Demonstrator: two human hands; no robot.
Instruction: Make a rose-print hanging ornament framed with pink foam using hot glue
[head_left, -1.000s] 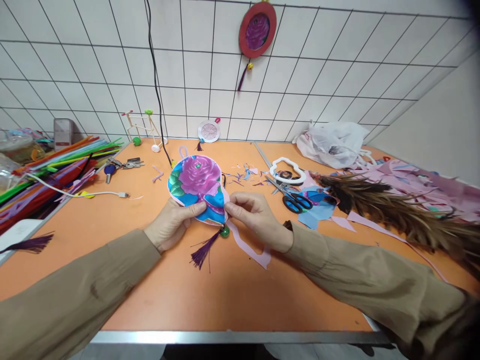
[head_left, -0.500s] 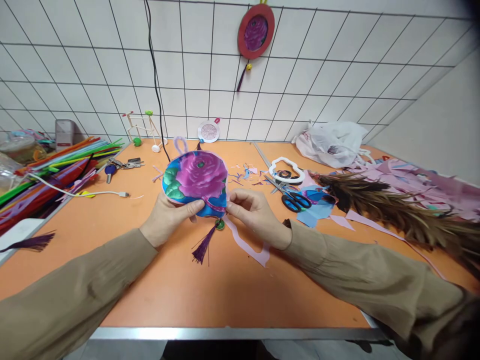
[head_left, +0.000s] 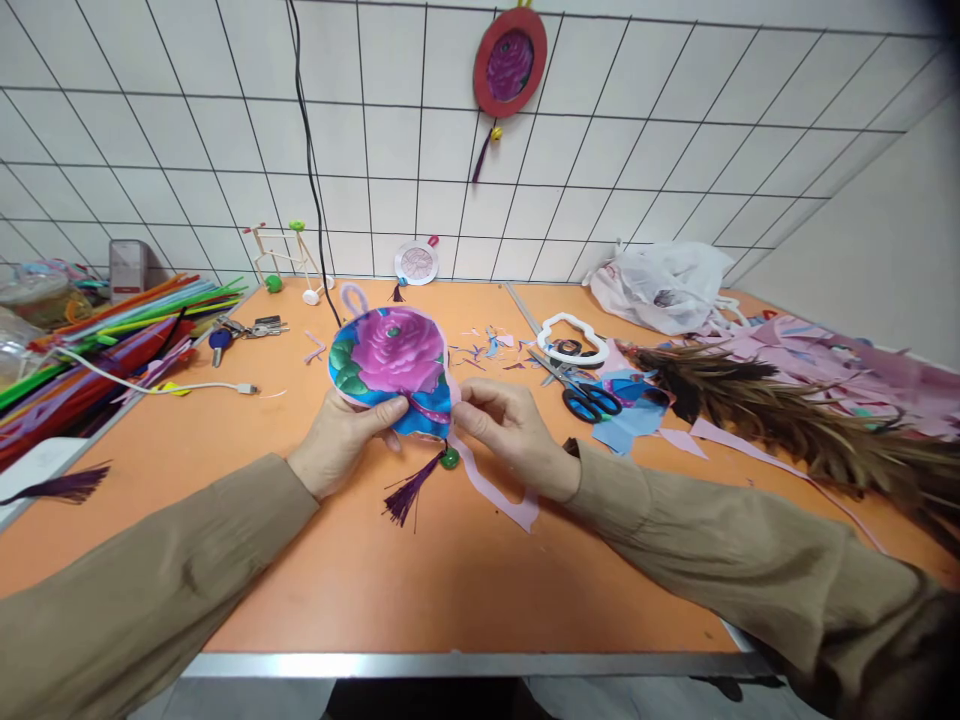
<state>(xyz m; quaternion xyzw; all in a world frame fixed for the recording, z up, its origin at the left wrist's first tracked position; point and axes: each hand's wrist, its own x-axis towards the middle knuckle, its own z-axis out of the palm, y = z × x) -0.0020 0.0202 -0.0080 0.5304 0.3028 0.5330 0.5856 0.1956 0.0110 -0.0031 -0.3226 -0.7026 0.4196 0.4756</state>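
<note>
A flower-printed fabric pendant (head_left: pixel 397 350), blue with a magenta bloom and green leaves, is held up above the table. My left hand (head_left: pixel 346 440) grips its lower left, thumb on the front and fingers behind. My right hand (head_left: pixel 510 430) pinches its lower right edge between thumb and fingers. From the bottom hangs a green bead (head_left: pixel 449 458) with a dark purple tassel (head_left: pixel 411 490). A pale lilac loop (head_left: pixel 354 299) stands up from the top. Below my right hand a curved pink strip (head_left: pixel 499 497) lies on the table.
Black-handled scissors (head_left: pixel 591 402), a white scalloped frame (head_left: pixel 572 340), blue fabric scraps (head_left: pixel 630 428) and brown feathers (head_left: pixel 787 410) lie to the right. Pipe cleaners (head_left: pixel 142 330), keys (head_left: pixel 240 330) and a white cable (head_left: pixel 187 387) are at the left. A red round pendant (head_left: pixel 481 95) hangs on the tiled wall.
The pendant has tilted slightly and its top has dipped a little. The bead and tassel have swung, the bead shifting a bit right. Both hands keep their hold.
</note>
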